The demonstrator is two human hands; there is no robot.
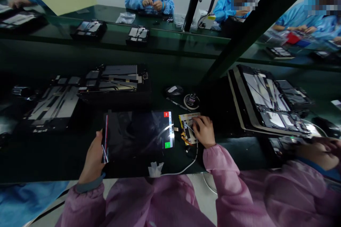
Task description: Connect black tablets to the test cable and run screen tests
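A dark glossy tablet panel [138,133] lies flat on the green bench in front of me, with a red and a green square lit along its right edge. My left hand [93,159] grips the panel's left edge, thumb on top. My right hand [204,131] rests with curled fingers on a small yellowish circuit board [186,122] just right of the panel, pressing on it. An orange flex strip [183,137] joins board and panel. A white cable [186,166] runs from the board toward me.
Trays of opened tablet frames sit at left [53,103], centre [117,78] and right [269,103]. A tape roll [191,101] and a black mouse [173,90] lie behind the board. Another person's hand [323,152] works at far right. Workers in blue sit across the bench.
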